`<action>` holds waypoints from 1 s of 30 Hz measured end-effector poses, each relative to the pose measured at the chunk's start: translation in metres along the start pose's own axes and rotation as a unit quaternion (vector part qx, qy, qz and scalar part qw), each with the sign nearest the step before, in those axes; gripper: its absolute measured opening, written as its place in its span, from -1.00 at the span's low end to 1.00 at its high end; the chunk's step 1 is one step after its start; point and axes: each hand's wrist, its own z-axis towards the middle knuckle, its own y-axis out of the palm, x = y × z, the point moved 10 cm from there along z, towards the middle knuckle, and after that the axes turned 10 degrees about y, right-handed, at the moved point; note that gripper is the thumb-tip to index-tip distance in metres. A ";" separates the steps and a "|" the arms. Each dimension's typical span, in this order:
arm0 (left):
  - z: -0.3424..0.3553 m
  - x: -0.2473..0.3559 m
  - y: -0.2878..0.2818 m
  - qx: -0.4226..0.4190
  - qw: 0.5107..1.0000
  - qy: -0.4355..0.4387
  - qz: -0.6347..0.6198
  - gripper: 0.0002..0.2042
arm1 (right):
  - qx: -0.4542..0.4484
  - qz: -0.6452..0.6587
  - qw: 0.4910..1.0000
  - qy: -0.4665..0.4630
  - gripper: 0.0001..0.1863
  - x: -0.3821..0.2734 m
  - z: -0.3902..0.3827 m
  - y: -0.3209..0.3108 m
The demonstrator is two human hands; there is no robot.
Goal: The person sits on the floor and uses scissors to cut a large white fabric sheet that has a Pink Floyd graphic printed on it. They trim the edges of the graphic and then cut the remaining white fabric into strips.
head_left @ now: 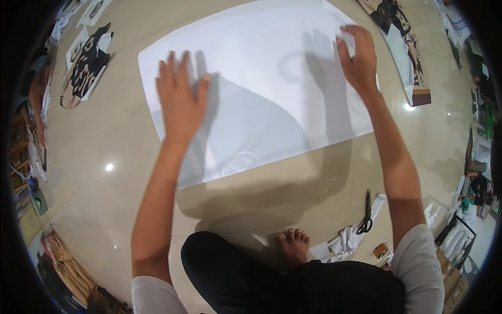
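Note:
A large white sheet (256, 57), which looks like cloth, lies spread on the floor in front of me. A pale grey curved shape and a faint round emblem show on its near left part. My left hand (180, 99) is over the sheet's left side, palm down, fingers spread. My right hand (360, 60) is at the sheet's far right edge, fingers bent and thumb apart from them. Nothing shows between those fingers. Whether either hand presses on the sheet, I cannot tell.
Black scissors (366, 214) lie by a crumpled white strip (345, 243) near my bare foot (294, 246). A brown tape roll (380, 250) is close by. Black-and-tan printed pieces lie at far left (89, 68) and far right (405, 47). Piled cloth and people line both sides.

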 end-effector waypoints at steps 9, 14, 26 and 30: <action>-0.045 0.077 0.046 -0.151 0.985 -0.078 0.038 -0.23 | -0.117 -0.045 0.984 0.128 -0.49 -0.005 -0.115 -0.034; -0.044 0.086 0.051 -0.142 0.986 -0.078 0.042 -0.20 | -0.207 -0.115 0.960 0.149 -0.23 -0.003 -0.149 -0.013; -0.056 0.096 0.047 -0.147 0.986 -0.061 0.052 -0.20 | -0.158 -0.176 0.949 0.209 -0.18 0.001 -0.182 -0.029; -0.059 0.100 0.047 -0.155 0.985 -0.065 0.039 -0.20 | -0.058 -0.156 0.932 0.322 -0.23 0.050 -0.207 -0.082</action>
